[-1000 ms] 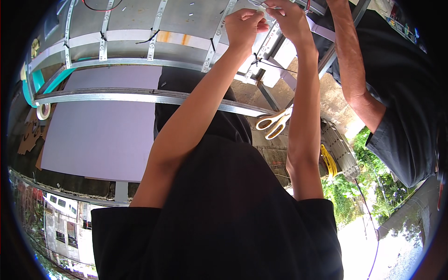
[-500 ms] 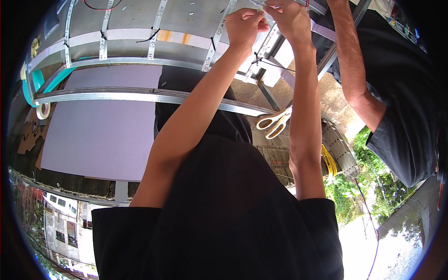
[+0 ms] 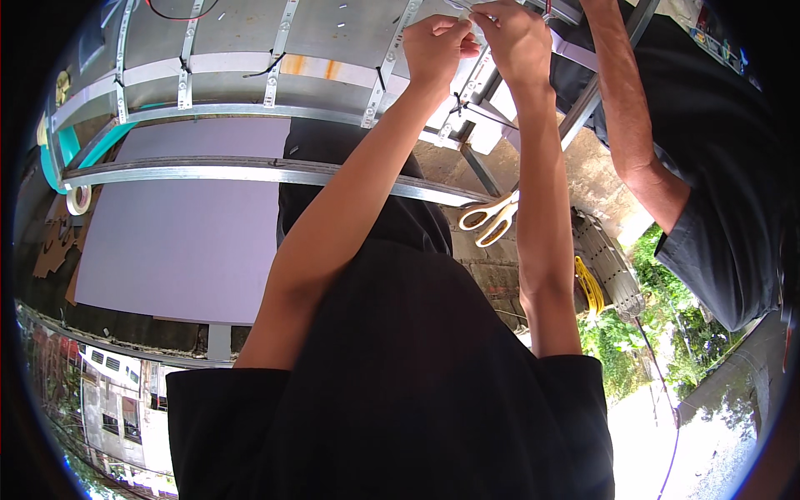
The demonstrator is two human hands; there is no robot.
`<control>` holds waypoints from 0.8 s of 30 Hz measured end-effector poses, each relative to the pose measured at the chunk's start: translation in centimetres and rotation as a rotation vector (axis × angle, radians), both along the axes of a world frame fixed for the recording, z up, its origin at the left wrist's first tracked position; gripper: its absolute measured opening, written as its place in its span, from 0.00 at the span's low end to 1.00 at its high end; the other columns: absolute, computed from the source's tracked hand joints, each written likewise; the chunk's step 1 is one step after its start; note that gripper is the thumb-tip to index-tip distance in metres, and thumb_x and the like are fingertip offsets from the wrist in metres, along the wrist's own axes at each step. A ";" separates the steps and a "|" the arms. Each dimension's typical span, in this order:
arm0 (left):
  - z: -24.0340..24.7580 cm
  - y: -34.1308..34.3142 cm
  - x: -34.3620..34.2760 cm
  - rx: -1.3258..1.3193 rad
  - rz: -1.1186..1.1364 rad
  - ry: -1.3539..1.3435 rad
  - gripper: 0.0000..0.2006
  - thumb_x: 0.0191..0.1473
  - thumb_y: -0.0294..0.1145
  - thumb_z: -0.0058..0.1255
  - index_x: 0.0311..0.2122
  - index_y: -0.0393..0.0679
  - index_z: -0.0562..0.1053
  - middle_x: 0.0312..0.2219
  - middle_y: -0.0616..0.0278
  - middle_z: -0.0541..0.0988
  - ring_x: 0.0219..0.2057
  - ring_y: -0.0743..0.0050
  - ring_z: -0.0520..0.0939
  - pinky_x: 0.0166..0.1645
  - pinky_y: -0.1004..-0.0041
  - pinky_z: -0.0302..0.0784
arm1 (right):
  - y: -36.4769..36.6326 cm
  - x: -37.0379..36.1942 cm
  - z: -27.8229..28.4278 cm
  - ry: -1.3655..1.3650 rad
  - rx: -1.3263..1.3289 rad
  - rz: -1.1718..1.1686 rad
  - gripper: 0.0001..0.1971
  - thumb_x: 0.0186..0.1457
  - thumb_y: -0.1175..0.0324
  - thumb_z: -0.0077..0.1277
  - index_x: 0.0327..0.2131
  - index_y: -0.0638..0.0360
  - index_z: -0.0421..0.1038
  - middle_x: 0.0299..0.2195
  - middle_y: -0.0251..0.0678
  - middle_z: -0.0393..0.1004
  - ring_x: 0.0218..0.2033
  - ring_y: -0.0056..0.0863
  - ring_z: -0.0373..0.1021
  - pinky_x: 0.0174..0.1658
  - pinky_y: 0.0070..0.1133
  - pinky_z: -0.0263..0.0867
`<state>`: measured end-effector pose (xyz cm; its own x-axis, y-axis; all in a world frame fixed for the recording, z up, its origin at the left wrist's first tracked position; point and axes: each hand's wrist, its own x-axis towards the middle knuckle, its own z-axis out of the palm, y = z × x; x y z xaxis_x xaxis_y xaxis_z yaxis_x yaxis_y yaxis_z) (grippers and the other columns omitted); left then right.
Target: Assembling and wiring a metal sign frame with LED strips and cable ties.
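At the top edge of the head view both my hands work close together over the metal panel (image 3: 342,42). My left hand (image 3: 436,52) is closed in a pinch, thumb against forefinger. Right beside it, my right hand (image 3: 518,46) pinches too, its fingertips nearly meeting the left ones. Something small and whitish shows between them, too small to name. Below my hands a light strip (image 3: 477,79) with small round lenses runs along the panel, and a black cable tie (image 3: 457,106) is fastened on it.
Scissors (image 3: 489,219) with cream handles rest by the metal frame bar (image 3: 275,170). More light strips (image 3: 280,50) cross the panel. A co-worker's arm (image 3: 625,108) reaches in at right. A large white sheet (image 3: 179,242), a tape roll (image 3: 79,200) and yellow cable (image 3: 588,283) lie lower.
My right hand has shifted very slightly left and turned a little. My left hand stays almost where it was, still pinching.
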<state>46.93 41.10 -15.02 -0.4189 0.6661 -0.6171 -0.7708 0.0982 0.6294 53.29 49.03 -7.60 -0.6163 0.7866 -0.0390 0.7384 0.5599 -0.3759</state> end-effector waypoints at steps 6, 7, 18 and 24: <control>0.2 0.1 0.1 0.000 -0.009 -0.006 0.06 0.54 0.22 0.56 0.30 0.27 0.77 0.22 0.52 0.81 0.20 0.68 0.83 0.27 0.73 0.84 | -0.2 0.5 0.2 -0.008 0.040 0.037 0.07 0.51 0.69 0.59 0.34 0.60 0.80 0.33 0.43 0.80 0.35 0.45 0.76 0.38 0.33 0.72; 0.3 0.2 0.4 0.004 -0.014 -0.012 0.06 0.54 0.22 0.56 0.30 0.27 0.77 0.22 0.52 0.81 0.20 0.68 0.83 0.27 0.73 0.84 | -0.1 1.0 0.1 -0.014 0.044 0.032 0.07 0.51 0.69 0.59 0.34 0.60 0.80 0.33 0.43 0.80 0.35 0.45 0.76 0.38 0.33 0.72; 0.3 0.3 0.2 -0.011 -0.012 -0.025 0.06 0.53 0.22 0.57 0.30 0.28 0.77 0.23 0.53 0.81 0.21 0.68 0.84 0.27 0.73 0.84 | 0.2 1.5 0.8 0.077 0.028 0.156 0.07 0.52 0.72 0.56 0.35 0.61 0.79 0.33 0.45 0.79 0.35 0.47 0.76 0.37 0.34 0.72; 0.1 0.0 -0.1 -0.004 -0.017 -0.012 0.06 0.53 0.23 0.57 0.31 0.28 0.77 0.23 0.53 0.81 0.21 0.68 0.84 0.27 0.73 0.84 | 1.3 1.2 -0.7 0.106 -0.099 0.052 0.08 0.56 0.72 0.53 0.38 0.65 0.77 0.34 0.51 0.79 0.36 0.48 0.77 0.36 0.33 0.72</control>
